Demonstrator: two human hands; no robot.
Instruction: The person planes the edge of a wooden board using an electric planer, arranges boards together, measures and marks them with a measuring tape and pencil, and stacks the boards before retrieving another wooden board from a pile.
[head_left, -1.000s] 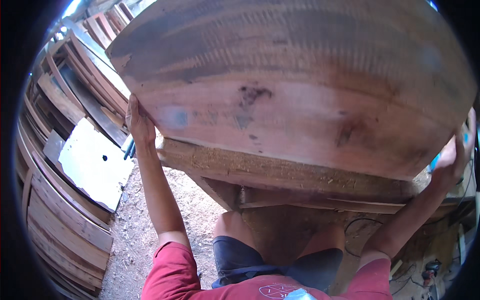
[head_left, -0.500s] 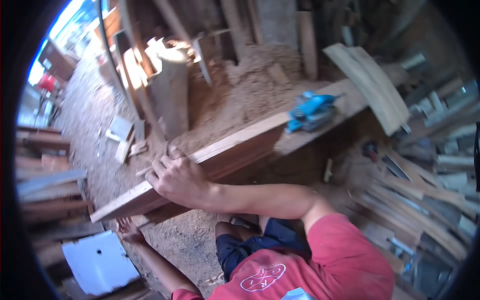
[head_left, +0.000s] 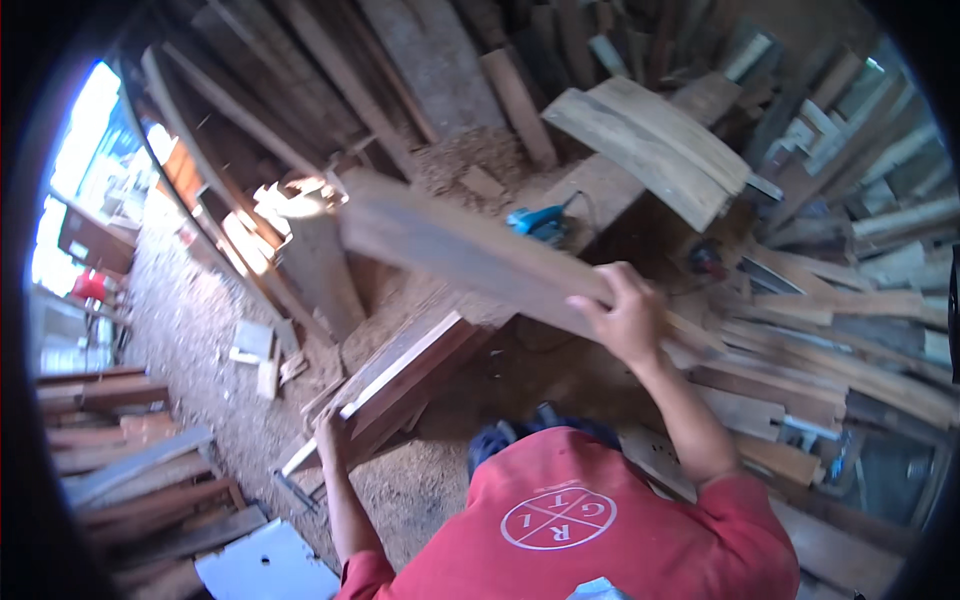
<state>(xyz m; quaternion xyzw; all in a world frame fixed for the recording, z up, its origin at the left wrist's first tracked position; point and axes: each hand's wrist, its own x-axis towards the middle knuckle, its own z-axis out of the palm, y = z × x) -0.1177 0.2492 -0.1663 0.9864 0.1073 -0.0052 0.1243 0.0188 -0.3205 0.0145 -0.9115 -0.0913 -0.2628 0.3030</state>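
Observation:
A long wooden board (head_left: 470, 262) is lifted at a slant over the bench, its far left end smeared by motion. My right hand (head_left: 630, 312) grips it close to its right end, thumb on the near face. My left hand (head_left: 332, 440) is closed at the lower left end of a second wooden plank (head_left: 410, 368), which lies along the bench and shows a pale top edge. Part of the left fingers is hidden. Beyond the lifted board, a blue power tool (head_left: 540, 222) with a cord rests on the bench (head_left: 615, 190).
Wide pale boards (head_left: 655, 150) lie across the bench's far right end. Stacked timber (head_left: 830, 360) fills the right side, and more planks (head_left: 150, 470) are piled at left. A white panel (head_left: 265, 565) lies lower left. Sawdust and offcuts (head_left: 258, 350) cover the ground.
My right hand has moved right and raised a board off the bench, swinging it across. My left hand has come up to the plank's end. The view has shifted.

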